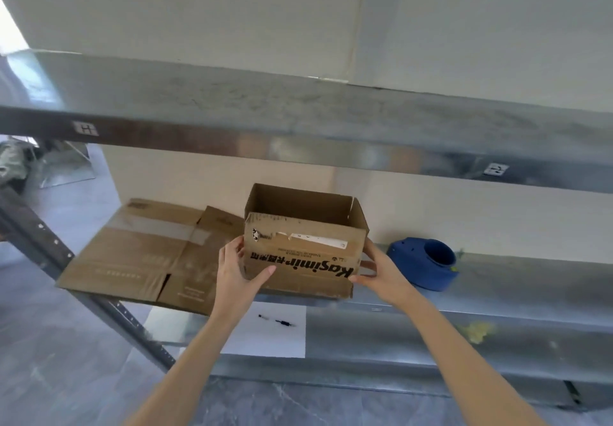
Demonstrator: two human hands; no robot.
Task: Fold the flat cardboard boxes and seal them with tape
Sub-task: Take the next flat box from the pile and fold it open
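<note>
An open box stands on the middle shelf, mouth upward, with the wall behind it. The left hand grips its left front corner and the right hand its right. A flat box lies just left of it on the same shelf, its near edge overhanging the front. A tape dispenser sits to the right, apart from the open box. An upper shelf runs overhead. Below, a sheet of paper lies on the lower shelf.

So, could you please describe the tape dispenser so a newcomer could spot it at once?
Find the metal rack and its middle shelf, where an open cardboard box stands. Immediately right of that box, just beyond the right hand, sits the tape dispenser. It is the only blue, rounded object there; its neighbours are brown cardboard.
</note>
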